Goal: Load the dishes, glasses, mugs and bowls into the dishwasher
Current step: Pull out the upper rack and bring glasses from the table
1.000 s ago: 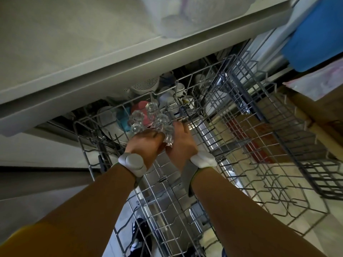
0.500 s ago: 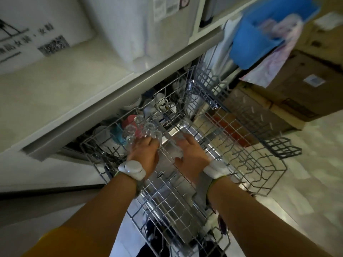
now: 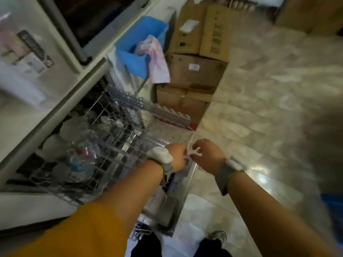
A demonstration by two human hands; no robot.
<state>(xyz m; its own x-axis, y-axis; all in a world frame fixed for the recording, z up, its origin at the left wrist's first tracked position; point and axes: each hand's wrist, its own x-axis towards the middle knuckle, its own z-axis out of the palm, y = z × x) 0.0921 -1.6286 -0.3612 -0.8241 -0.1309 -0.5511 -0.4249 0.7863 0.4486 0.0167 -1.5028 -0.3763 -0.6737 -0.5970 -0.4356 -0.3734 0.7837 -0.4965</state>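
The view is motion-blurred. The dishwasher's wire rack [image 3: 111, 138] is pulled out at centre left. Clear glasses [image 3: 81, 154] stand in its near left part, with something red and something blue among them. White bowls or plates [image 3: 71, 127] sit further back. My left hand [image 3: 176, 156] and my right hand [image 3: 208, 154] hover close together over the rack's front right corner, above the open door's edge [image 3: 187, 184]. Their fingers are loosely curled and I see nothing in them. Both hands are well apart from the glasses.
A blue bin [image 3: 141, 39] with a pale cloth [image 3: 157, 62] stands beyond the rack, beside stacked cardboard boxes [image 3: 196, 71]. Shiny tiled floor [image 3: 269, 108] fills the right. The counter edge [image 3: 55, 112] runs over the dishwasher. My shoe [image 3: 218, 236] is near the door.
Both hands have let go of the glasses and drawn back to the rack's front right corner. The glasses stay in the rack. The camera has swung right toward the floor.
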